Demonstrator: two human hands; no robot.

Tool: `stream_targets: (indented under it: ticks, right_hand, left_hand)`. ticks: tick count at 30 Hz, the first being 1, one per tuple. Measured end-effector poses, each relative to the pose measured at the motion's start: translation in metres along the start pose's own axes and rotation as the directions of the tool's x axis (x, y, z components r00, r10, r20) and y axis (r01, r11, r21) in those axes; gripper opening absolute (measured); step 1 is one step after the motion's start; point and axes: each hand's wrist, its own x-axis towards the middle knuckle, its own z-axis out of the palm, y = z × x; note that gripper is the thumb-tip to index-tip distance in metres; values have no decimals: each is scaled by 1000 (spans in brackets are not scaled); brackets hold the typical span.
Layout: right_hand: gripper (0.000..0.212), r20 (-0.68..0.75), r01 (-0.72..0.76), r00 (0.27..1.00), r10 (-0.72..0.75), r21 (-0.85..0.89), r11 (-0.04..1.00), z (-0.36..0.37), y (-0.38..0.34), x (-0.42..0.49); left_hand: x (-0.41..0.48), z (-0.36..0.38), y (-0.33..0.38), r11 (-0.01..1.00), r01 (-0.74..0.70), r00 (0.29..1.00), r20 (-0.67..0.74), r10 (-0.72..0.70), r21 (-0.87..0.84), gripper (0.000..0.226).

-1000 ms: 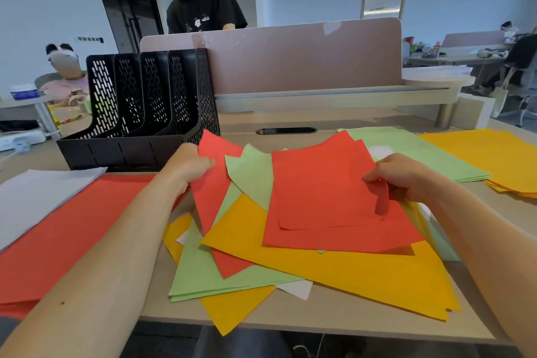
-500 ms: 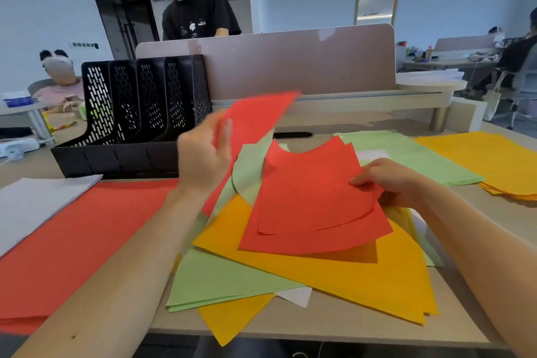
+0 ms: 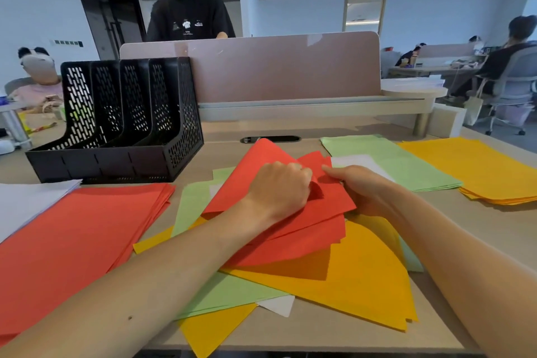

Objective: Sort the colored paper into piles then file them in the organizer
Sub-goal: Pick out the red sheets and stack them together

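A mixed heap of orange, green, white and red paper lies in front of me on the desk. On top of it sit a few red sheets. My left hand grips the uppermost red sheet, fingers curled over its right edge. My right hand pinches the red sheets' right edge, just beside my left hand. Sorted piles lie around: red at left, white at far left, green and orange at right. The black mesh organizer stands back left with its slots showing no paper.
A brown desk divider runs along the back of the desk, with a cable slot in front of it. A person in a black shirt stands behind the divider. Other people sit at desks at far left and right.
My left hand pulled a red sheet out of the heap, lifted it, and laid it on the red sheets that my right hand holds. Both hands have come together.
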Motion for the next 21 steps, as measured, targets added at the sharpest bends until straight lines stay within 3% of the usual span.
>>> stream_targets:
  ticks: [4, 6, 9, 11, 13, 15, 17, 21]
  right_hand:
    - [40, 27, 18, 999, -17, -15, 1000, -5, 1, -1]
    - [17, -18, 66, 998, -67, -33, 997, -6, 1, -2]
    - [18, -88, 125, 987, -135, -103, 987, -15, 0, 0]
    - [13, -81, 175, 979, -186, -124, 977, -21, -3, -5]
    - [31, -28, 205, 977, -210, -130, 970, -30, -5, -9]
    - [33, 35, 252, 968, -250, -130, 959, -36, -6, -13]
    - [11, 91, 294, 954, -286, -104, 950, -42, -8, -15]
    - [14, 157, 343, 930, -332, -50, 938, -47, -10, -20]
  left_hand:
    - [0, 9, 15, 987, -158, 977, -148, 155, -8, 14]
    - [1, 10, 19, 977, -190, 979, -100, 180, -97, 25]
    - [4, -4, 9, 940, -182, 981, 15, 195, -287, 45]
    - [11, -14, -6, 887, -71, 995, 30, 95, -456, 47]
    - [27, -19, -28, 816, 106, 994, 75, -77, -568, 43]
    - [45, -19, -51, 765, 298, 951, 244, -189, -571, 42]
    - [56, -15, -71, 725, 425, 881, 433, -193, -542, 55]
    - [66, -11, -87, 638, 518, 806, 576, -140, -570, 79]
